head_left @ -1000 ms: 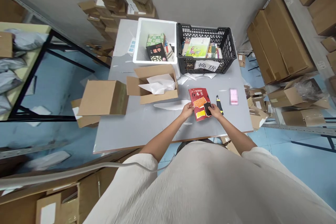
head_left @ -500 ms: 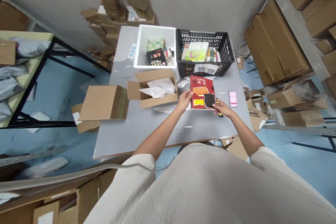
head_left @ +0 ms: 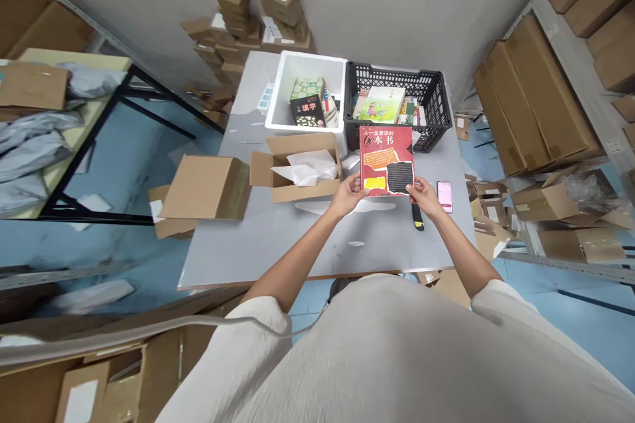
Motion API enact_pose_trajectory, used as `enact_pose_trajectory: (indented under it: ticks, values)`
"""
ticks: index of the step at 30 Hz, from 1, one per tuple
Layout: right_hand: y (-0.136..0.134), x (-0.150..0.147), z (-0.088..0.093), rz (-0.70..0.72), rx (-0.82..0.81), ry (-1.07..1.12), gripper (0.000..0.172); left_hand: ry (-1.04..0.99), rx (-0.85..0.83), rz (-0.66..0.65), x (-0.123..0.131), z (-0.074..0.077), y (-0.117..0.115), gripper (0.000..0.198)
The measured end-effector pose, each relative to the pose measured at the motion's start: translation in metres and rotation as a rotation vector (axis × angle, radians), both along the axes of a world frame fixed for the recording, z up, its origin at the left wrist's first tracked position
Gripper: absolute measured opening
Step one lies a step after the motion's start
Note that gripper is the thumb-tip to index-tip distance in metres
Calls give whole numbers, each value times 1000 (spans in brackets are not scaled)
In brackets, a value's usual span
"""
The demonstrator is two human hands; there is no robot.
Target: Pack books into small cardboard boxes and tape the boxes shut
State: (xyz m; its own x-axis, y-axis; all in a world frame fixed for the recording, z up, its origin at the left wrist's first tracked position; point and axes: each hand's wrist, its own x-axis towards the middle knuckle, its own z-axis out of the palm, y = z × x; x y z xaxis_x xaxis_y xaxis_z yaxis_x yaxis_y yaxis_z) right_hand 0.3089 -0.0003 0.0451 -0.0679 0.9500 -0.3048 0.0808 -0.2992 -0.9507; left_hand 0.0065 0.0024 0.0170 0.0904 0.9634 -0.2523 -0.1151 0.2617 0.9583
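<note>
Both of my hands hold a red book [head_left: 386,160] up above the grey table [head_left: 278,244], its cover facing me. My left hand [head_left: 348,189] grips the bottom left corner and my right hand [head_left: 421,192] grips the bottom right corner, fingers closed on the edge. Just behind the book stands a black plastic crate [head_left: 430,112] with several books in it. To the crate's left a white bin [head_left: 285,89] holds a few more books.
An open cardboard box [head_left: 297,168] with white paper stands left of the book. A dark utility knife [head_left: 417,217] and a pink phone [head_left: 445,195] lie at my right. A closed carton [head_left: 198,188] overhangs the table's left edge. Shelves of cartons [head_left: 536,86] line the right.
The red book has risen off the table and moved away from me toward the black crate, both hands carrying it. My right hand shifted back onto its lower right corner.
</note>
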Motion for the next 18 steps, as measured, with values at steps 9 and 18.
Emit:
enact_pose_trajectory:
  ticks: [9, 18]
  values:
    - [57, -86, 19, 41, 38, -35, 71, 30, 9, 205, -72, 28, 8, 78]
    - [128, -204, 21, 18, 104, -57, 64, 47, 38, 291, -181, 40, 74, 74]
